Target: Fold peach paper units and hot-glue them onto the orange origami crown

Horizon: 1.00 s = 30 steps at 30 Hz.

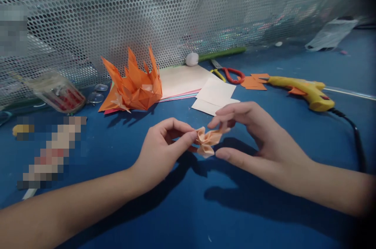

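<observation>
From here I see the small peach paper flower (206, 142) held up over the blue table (164, 221), between the person's 2 hands. The left hand (163, 149) pinches it at its left edge, thumb in front and fingers curled behind, so the petals stick out to the right past the thumb tip. The right hand (266, 143) has its thumb and fingers spread apart: the thumb tip sits just beside the flower's lower right petal, while the fingers arch over its upper right side. I cannot tell whether any fingertip there touches a petal. Beyond the flower lie overlapping pale papers (219, 91), and farther beyond it are the red-handled scissors (243, 77). A spiky orange paper shape (138, 92) stands beyond the flower to the left, and a yellow glue gun (305, 89) lies well to the flower's right.
</observation>
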Tool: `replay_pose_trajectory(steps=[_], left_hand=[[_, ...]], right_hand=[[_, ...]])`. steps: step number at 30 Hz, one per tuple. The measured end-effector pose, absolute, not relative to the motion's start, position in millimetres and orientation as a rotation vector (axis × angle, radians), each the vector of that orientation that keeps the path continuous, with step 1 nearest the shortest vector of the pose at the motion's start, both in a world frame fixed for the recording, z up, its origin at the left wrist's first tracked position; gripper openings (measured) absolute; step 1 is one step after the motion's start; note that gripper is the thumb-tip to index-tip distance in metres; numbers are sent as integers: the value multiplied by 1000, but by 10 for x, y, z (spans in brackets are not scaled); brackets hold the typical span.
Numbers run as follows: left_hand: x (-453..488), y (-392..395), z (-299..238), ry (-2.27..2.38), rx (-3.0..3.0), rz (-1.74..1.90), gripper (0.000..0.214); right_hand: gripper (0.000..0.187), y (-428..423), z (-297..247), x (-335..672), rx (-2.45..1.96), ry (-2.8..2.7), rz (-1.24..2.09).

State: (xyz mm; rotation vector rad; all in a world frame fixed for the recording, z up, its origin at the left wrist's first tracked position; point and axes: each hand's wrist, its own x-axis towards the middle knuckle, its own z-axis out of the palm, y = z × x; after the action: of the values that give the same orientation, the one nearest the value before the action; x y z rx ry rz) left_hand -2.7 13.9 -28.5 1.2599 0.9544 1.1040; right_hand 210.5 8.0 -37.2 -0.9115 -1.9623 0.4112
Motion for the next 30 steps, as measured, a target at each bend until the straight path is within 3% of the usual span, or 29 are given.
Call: replay_pose_trajectory(steps=[5, 13, 30], left_hand=[[-23, 146, -272, 940, 1228, 1147, 30], [-63, 134, -288, 888, 1213, 1127, 30], [-80, 160, -314, 973, 1248, 1077, 26]], right_hand=[[47, 108, -410, 2058, -1072, -2023, 641], [19, 103, -378, 2016, -997, -2090, 828], [17, 106, -313, 2028, -857, -1984, 657]])
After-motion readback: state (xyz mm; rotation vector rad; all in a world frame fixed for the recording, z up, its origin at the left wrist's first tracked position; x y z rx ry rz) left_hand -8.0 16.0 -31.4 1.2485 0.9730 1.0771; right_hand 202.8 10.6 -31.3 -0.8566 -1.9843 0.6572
